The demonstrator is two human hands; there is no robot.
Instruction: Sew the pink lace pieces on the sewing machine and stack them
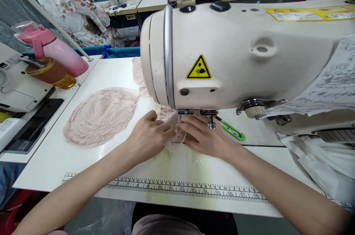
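Under the head of a sewing machine (pixel 235 57) lies a small piece of pale pink lace fabric (pixel 168 113). My left hand (pixel 151 135) is closed on the near left side of it, with fingertips pinched together. From the right, my right hand (pixel 206 135) holds the lace's other edge, its thumb below the fingers; the machine's parts cover some of its knuckles. The needle area is mostly hidden behind the machine head. Beside my right hand lies a pair of green thread snips (pixel 233 131), partly hidden. A pile of pink lace pieces (pixel 101 116) rests left of my left hand.
More pink lace (pixel 138 74) lies behind the machine head. At the left stand a pink bottle (pixel 62 52), an amber cup (pixel 52 72) and a dark phone (pixel 41 118). A printed ruler (pixel 172 187) runs along the table's front edge. White fabric (pixel 321 161) is bunched at the right. A person in floral clothing (pixel 74 17) is beyond.
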